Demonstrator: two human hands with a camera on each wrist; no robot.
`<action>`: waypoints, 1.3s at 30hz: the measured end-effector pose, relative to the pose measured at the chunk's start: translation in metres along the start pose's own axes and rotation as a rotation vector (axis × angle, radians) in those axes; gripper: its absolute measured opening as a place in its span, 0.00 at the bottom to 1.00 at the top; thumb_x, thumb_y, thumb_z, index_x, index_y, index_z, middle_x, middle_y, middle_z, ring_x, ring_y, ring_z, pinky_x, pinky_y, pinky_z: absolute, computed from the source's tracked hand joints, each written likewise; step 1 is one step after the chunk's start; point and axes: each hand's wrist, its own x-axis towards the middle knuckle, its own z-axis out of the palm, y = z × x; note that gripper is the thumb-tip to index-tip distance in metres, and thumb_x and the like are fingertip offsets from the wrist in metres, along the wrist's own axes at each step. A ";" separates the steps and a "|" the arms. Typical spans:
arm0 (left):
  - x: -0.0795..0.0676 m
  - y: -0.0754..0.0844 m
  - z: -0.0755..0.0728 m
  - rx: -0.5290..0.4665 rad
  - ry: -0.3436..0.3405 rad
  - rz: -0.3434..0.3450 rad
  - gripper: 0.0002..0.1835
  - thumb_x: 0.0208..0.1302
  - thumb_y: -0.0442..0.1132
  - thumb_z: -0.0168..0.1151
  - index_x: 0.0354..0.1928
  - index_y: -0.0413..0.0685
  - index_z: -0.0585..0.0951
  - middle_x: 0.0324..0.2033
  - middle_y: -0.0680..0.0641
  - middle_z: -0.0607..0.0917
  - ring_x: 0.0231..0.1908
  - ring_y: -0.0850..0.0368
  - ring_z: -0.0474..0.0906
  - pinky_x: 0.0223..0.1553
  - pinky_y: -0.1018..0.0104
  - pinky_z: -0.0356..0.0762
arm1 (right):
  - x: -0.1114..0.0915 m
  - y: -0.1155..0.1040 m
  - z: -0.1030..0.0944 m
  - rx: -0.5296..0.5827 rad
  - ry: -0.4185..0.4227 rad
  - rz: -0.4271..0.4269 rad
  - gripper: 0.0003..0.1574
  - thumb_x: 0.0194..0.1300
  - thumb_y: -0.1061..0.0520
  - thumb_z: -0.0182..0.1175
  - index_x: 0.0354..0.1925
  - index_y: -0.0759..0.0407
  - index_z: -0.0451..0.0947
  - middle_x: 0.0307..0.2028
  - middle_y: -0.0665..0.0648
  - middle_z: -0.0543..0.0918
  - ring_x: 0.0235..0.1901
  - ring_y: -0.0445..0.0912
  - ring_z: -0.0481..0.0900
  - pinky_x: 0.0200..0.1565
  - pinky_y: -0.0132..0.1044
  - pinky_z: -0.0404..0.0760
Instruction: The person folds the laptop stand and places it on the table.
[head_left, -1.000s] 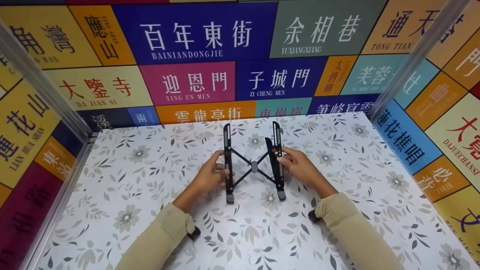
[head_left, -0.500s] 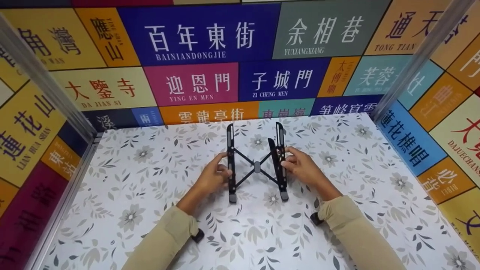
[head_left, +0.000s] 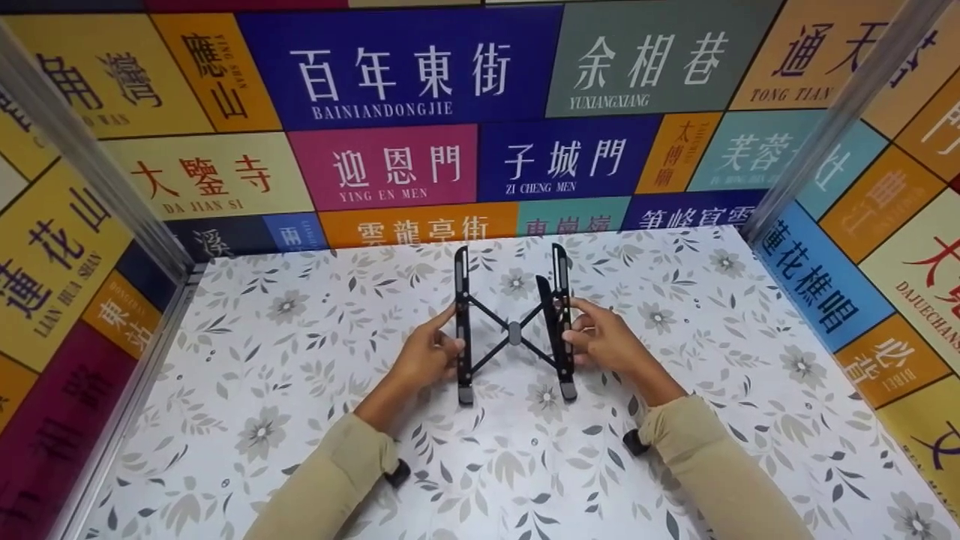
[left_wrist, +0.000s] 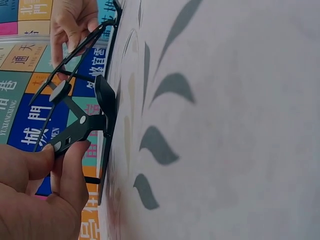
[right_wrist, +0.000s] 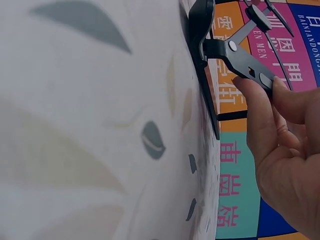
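Note:
A black folding laptop stand (head_left: pixel 514 333) stands unfolded on the table, its two long rails joined by crossed bars with a grey hub. My left hand (head_left: pixel 426 354) pinches the left rail near its middle, thumb on the near side and fingers on the outer side. On the other rail, my right hand (head_left: pixel 604 336) grips with thumb and fingers about mid-length. In the left wrist view, thumb and finger of the left hand (left_wrist: pixel 50 185) hold a slotted arm of the laptop stand (left_wrist: pixel 75 132). A similar arm sits between the thumb and fingers of the right hand (right_wrist: pixel 280 125) in the right wrist view.
The white table (head_left: pixel 315 465) has a grey leaf and flower pattern. Panels with large printed characters (head_left: pixel 397 67) form the wall behind and at both sides. Metal posts (head_left: pixel 840 120) rise at the back corners. Black wrist bands (head_left: pixel 397 472) show under the sleeves.
The view has shifted slightly, so the stand appears a little further right than a second ago. Both hands keep their hold; the right-hand fingers have shifted slightly on the rail.

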 end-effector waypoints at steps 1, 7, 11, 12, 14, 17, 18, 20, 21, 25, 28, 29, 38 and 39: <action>0.000 0.000 0.000 -0.005 0.000 0.000 0.41 0.71 0.30 0.61 0.75 0.79 0.63 0.36 0.42 0.78 0.30 0.54 0.78 0.26 0.65 0.81 | 0.000 0.000 0.001 -0.003 0.001 0.001 0.39 0.69 0.63 0.65 0.74 0.55 0.66 0.38 0.58 0.80 0.35 0.45 0.83 0.34 0.39 0.89; 0.001 -0.001 -0.001 -0.013 -0.005 -0.011 0.41 0.70 0.29 0.61 0.76 0.75 0.62 0.35 0.43 0.78 0.27 0.54 0.77 0.24 0.66 0.78 | 0.001 -0.002 0.004 0.002 0.001 0.016 0.37 0.69 0.63 0.65 0.73 0.51 0.67 0.37 0.58 0.80 0.36 0.46 0.83 0.34 0.40 0.89; 0.002 -0.001 0.000 0.044 0.001 0.007 0.41 0.70 0.30 0.62 0.77 0.72 0.61 0.34 0.42 0.80 0.28 0.53 0.79 0.27 0.64 0.82 | 0.002 -0.002 0.006 0.012 0.002 0.021 0.38 0.70 0.64 0.64 0.74 0.50 0.67 0.36 0.58 0.80 0.37 0.48 0.84 0.35 0.41 0.89; 0.002 0.000 0.000 0.051 0.001 0.008 0.41 0.70 0.30 0.62 0.78 0.72 0.61 0.34 0.42 0.80 0.29 0.53 0.79 0.28 0.63 0.83 | 0.002 -0.002 0.007 0.014 0.001 0.020 0.38 0.70 0.64 0.64 0.74 0.50 0.67 0.36 0.59 0.80 0.37 0.48 0.84 0.35 0.41 0.89; 0.003 0.000 0.001 0.076 0.005 0.024 0.40 0.70 0.30 0.62 0.78 0.69 0.61 0.33 0.43 0.80 0.28 0.53 0.80 0.28 0.62 0.83 | 0.003 -0.002 0.008 0.006 0.005 0.016 0.38 0.70 0.64 0.64 0.74 0.50 0.67 0.37 0.59 0.80 0.36 0.48 0.84 0.34 0.41 0.89; 0.003 0.001 0.004 0.099 0.014 0.055 0.39 0.70 0.30 0.62 0.78 0.64 0.62 0.31 0.43 0.81 0.25 0.53 0.80 0.26 0.63 0.83 | 0.004 -0.004 0.009 -0.008 0.008 0.014 0.38 0.70 0.63 0.64 0.74 0.49 0.67 0.38 0.58 0.80 0.36 0.48 0.83 0.33 0.40 0.89; 0.003 0.001 0.005 0.101 0.015 0.059 0.39 0.70 0.30 0.63 0.78 0.63 0.62 0.30 0.44 0.81 0.24 0.54 0.80 0.26 0.64 0.83 | 0.004 -0.005 0.010 -0.016 0.008 0.011 0.38 0.70 0.63 0.64 0.74 0.50 0.67 0.38 0.59 0.80 0.36 0.48 0.83 0.33 0.40 0.88; 0.003 0.002 0.007 0.113 0.019 0.069 0.39 0.70 0.31 0.63 0.78 0.61 0.62 0.29 0.44 0.81 0.23 0.55 0.80 0.25 0.65 0.83 | 0.004 -0.007 0.011 -0.017 0.011 0.015 0.39 0.69 0.63 0.65 0.75 0.51 0.67 0.38 0.59 0.80 0.37 0.48 0.82 0.33 0.40 0.89; 0.004 0.002 0.009 0.114 0.019 0.069 0.39 0.70 0.31 0.63 0.78 0.61 0.63 0.29 0.44 0.82 0.23 0.55 0.80 0.25 0.65 0.83 | 0.004 -0.008 0.012 -0.018 0.011 0.016 0.39 0.69 0.63 0.65 0.75 0.52 0.66 0.39 0.59 0.80 0.37 0.48 0.82 0.33 0.41 0.89; 0.005 0.003 0.014 0.091 0.007 0.054 0.39 0.69 0.31 0.63 0.78 0.63 0.62 0.31 0.44 0.81 0.24 0.55 0.80 0.25 0.64 0.83 | 0.005 -0.010 0.016 -0.012 0.012 0.023 0.41 0.68 0.65 0.65 0.75 0.55 0.65 0.39 0.60 0.79 0.37 0.48 0.83 0.35 0.42 0.90; 0.006 0.002 0.017 0.069 -0.002 0.047 0.40 0.69 0.30 0.63 0.78 0.63 0.62 0.31 0.43 0.81 0.23 0.55 0.79 0.24 0.65 0.82 | 0.005 -0.011 0.020 -0.036 0.011 0.015 0.41 0.69 0.64 0.65 0.76 0.56 0.64 0.40 0.61 0.80 0.38 0.48 0.83 0.35 0.41 0.89; 0.007 0.002 0.019 0.063 -0.003 0.045 0.40 0.69 0.30 0.63 0.78 0.63 0.61 0.31 0.44 0.81 0.23 0.54 0.80 0.24 0.66 0.82 | 0.005 -0.011 0.021 -0.041 0.012 0.013 0.41 0.69 0.64 0.64 0.76 0.56 0.63 0.40 0.61 0.80 0.38 0.48 0.82 0.35 0.41 0.89; 0.008 0.003 0.030 0.047 -0.006 0.086 0.39 0.69 0.30 0.64 0.78 0.61 0.62 0.28 0.45 0.81 0.22 0.56 0.79 0.24 0.65 0.82 | 0.008 -0.015 0.033 0.016 -0.008 0.033 0.44 0.70 0.63 0.63 0.79 0.55 0.59 0.39 0.58 0.79 0.38 0.48 0.81 0.38 0.42 0.90; 0.008 0.004 0.032 0.046 -0.006 0.089 0.39 0.69 0.30 0.64 0.78 0.60 0.62 0.28 0.45 0.81 0.21 0.56 0.78 0.23 0.66 0.82 | 0.009 -0.015 0.034 0.018 -0.007 0.034 0.44 0.70 0.63 0.63 0.79 0.55 0.59 0.39 0.58 0.79 0.37 0.48 0.81 0.37 0.42 0.90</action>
